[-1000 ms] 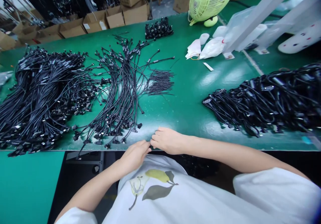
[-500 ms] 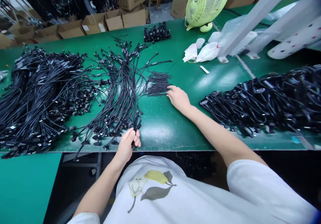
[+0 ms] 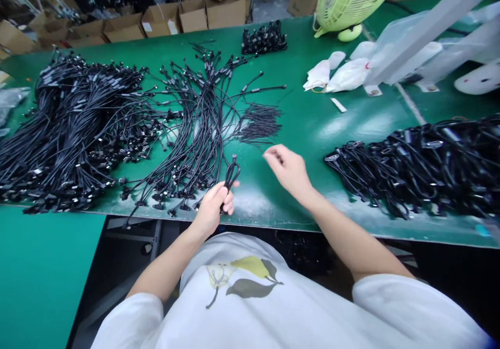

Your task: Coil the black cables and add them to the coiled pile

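My left hand (image 3: 214,206) is closed around a folded black cable (image 3: 231,176), whose loop and plug stick up above the fist near the table's front edge. To its right, my right hand (image 3: 289,172) hovers over the table with fingers curled and pinched; anything thin between the fingertips is too small to make out. Just beyond it lies a pile of short black twist ties (image 3: 260,123). A loose spread of unfolded black cables (image 3: 203,125) covers the table behind my left hand.
A large heap of cables (image 3: 86,125) fills the left. Bundled cables (image 3: 422,161) lie in a row on the right, and a smaller pile of bundles (image 3: 264,37) sits at the back. A green fan (image 3: 355,0), white bags (image 3: 347,75) and a metal post (image 3: 422,31) stand back right.
My right hand has drawn back from the pile of twist ties toward me, its fingers curling in. My left hand has raised the folded cable slightly and turned it; the view has shifted.
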### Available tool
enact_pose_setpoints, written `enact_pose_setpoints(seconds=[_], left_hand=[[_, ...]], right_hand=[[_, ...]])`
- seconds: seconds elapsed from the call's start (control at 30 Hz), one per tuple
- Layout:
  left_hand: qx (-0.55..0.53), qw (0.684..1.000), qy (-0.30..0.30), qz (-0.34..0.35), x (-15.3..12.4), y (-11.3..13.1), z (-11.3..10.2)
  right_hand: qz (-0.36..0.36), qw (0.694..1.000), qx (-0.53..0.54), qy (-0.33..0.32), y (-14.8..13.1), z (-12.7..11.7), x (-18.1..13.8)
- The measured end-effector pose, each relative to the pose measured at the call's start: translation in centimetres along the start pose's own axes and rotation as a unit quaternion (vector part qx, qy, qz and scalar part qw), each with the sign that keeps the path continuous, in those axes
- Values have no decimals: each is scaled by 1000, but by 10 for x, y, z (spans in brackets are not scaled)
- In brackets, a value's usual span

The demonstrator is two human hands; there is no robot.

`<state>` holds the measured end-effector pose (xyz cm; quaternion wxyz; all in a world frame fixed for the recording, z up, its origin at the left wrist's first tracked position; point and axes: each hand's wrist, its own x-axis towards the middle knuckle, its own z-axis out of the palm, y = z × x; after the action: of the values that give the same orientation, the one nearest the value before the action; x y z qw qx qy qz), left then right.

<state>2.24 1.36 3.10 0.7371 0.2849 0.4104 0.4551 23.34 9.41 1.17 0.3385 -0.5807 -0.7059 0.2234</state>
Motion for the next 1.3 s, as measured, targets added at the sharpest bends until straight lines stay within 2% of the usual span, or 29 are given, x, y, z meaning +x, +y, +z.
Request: enact_pose_setpoints(seconds=[0.1, 0.17, 0.23, 0.3, 0.33, 0.4, 0.5, 0.6, 0.73, 0.83, 0.93, 0.97, 1.03, 1.13, 1.23, 1.3], left_hand=[[-1, 1000, -9, 10, 3, -1, 2], [17, 999, -4, 30, 5, -4, -2], [67, 995, 16, 71, 6, -7, -9], [161, 979, 37, 116, 6, -10, -16], [218, 966, 43, 135, 5, -11, -19], [324, 931, 46, 160, 3, -10, -24], [404, 900, 37, 159, -2, -6, -29], [365, 927, -2, 93, -7, -4, -33], [202, 978, -38, 18, -8, -9, -35], [155, 987, -38, -7, -10, -17, -31], [182, 983, -25, 3, -11, -23, -24], [190, 981, -21, 13, -12, -23, -21], [189, 981, -7, 39, -10, -22, -16], [121, 989, 35, 79, -3, -14, -11], [16, 992, 83, 93, 9, -2, -15], [3, 990, 94, 109, 13, 6, -20]], right_hand=[[6, 974, 158, -161, -32, 18, -30], [-9, 964, 175, -201, -46, 27, -45], [-74, 974, 113, -179, -54, 32, -53], [-196, 973, -14, -125, -57, 31, -53], [-265, 957, -81, -92, -58, 30, -51], [-393, 901, -176, -43, -60, 26, -45], [-523, 820, -226, -52, -66, 20, -35], [-575, 765, -274, -100, -74, 15, -30], [-628, 692, -330, -134, -80, 10, -28], [-655, 656, -347, -143, -82, 10, -29], [-648, 641, -378, -162, -84, 14, -29], [-635, 646, -387, -172, -84, 16, -28], [-588, 681, -389, -197, -85, 20, -22], [-475, 784, -335, -218, -86, 25, -12], [-339, 899, -210, -180, -87, 32, -10], [-263, 947, -87, -165, -87, 39, -15]])
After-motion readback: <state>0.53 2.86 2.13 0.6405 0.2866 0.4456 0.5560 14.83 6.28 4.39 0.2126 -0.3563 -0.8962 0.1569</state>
